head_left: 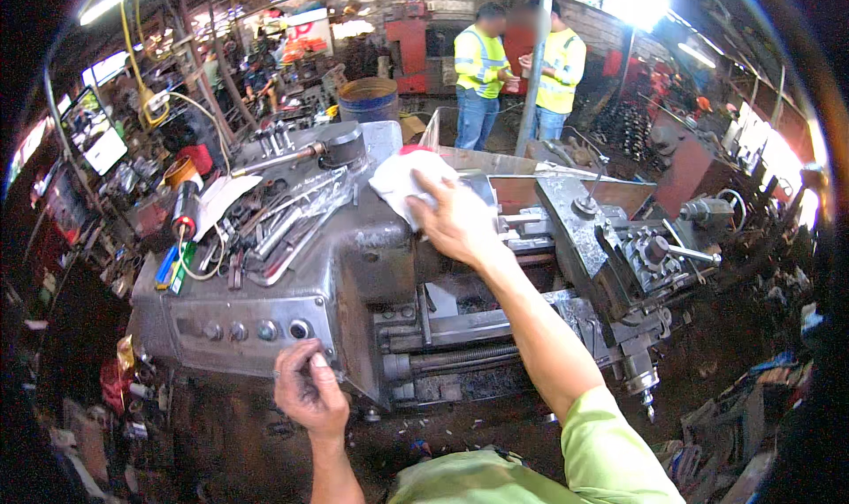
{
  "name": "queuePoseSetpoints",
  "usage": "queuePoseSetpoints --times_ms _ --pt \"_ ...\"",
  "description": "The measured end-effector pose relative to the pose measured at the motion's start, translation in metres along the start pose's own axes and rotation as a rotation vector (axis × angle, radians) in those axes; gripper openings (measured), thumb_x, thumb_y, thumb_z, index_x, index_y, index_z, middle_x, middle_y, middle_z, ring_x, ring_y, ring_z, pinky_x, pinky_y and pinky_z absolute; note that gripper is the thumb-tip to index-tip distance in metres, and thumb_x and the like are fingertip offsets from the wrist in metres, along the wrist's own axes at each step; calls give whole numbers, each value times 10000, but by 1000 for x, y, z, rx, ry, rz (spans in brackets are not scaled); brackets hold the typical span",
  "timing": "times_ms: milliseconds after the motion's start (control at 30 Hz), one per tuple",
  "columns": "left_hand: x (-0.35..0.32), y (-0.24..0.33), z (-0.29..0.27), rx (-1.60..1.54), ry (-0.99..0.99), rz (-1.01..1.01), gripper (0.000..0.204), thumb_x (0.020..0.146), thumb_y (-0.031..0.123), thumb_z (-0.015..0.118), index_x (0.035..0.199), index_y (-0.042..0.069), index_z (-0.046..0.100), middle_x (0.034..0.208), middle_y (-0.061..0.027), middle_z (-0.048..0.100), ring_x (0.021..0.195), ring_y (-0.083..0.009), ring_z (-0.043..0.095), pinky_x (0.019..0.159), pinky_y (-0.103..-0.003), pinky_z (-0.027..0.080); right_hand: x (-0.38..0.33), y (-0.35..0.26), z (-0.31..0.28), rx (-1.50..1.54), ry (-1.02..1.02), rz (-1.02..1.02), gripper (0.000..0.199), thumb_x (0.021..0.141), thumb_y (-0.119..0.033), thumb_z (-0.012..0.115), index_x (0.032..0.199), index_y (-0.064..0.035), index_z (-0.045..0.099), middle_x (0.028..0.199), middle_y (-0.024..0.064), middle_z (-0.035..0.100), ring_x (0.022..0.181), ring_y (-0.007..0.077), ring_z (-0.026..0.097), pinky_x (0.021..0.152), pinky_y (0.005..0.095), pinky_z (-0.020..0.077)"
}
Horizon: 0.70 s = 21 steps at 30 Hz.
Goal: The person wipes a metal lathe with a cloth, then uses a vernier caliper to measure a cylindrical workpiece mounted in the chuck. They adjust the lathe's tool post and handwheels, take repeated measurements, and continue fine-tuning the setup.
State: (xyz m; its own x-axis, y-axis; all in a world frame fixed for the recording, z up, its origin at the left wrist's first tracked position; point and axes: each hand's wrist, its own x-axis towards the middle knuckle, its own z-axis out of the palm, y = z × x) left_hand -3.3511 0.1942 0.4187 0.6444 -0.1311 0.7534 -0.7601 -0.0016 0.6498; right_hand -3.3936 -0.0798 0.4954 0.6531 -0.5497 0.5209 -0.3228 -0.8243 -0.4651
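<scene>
My right hand [448,214] reaches forward over a metal lathe and presses on a crumpled white rag [398,179], its fingers somewhat apart. Under the rag lies the right end of the lathe's headstock [376,261]; the part it covers is hidden. My left hand [309,387] is loosely curled, thumb against the fingers, with nothing visible in it. It hovers just in front of the control panel [252,314], close below a round black-ringed knob [300,329].
Wrenches and other hand tools [283,225] crowd the headstock top, beside a red-and-black canister [186,205]. The tool post [656,249] and its lever stand at right above the bed. Behind the lathe are a drum [368,102] and two people in yellow high-visibility shirts [480,62].
</scene>
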Motion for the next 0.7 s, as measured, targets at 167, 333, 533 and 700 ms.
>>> queuePoseSetpoints --times_ms 167,333,533,700 --pt "3 -19 8 1 -72 72 131 845 38 553 945 -9 624 896 -126 650 820 -254 610 786 -357 486 66 2 56 -185 -173 107 478 935 -471 516 1324 -195 557 1323 248 542 1255 452 482 1025 562 395" --pt "-1 -26 10 68 -91 156 146 783 32 573 920 16 622 865 -121 653 775 -276 629 728 -386 499 134 30 89 -110 -221 60 394 909 -343 521 1253 -181 625 1261 225 603 1186 430 558 1005 519 445" --pt "0 -22 17 151 -81 166 149 821 94 559 926 -6 592 858 -139 615 760 -291 595 724 -410 480 226 63 154 -213 -172 -55 407 866 -247 513 1249 -201 641 1178 238 638 1119 406 600 969 492 476" --pt "3 -17 20 219 -41 200 121 863 86 567 944 -1 593 868 -152 631 718 -284 606 683 -409 506 293 101 175 -84 -252 185 421 882 -260 510 1285 -174 597 1291 204 591 1201 387 569 995 470 476"
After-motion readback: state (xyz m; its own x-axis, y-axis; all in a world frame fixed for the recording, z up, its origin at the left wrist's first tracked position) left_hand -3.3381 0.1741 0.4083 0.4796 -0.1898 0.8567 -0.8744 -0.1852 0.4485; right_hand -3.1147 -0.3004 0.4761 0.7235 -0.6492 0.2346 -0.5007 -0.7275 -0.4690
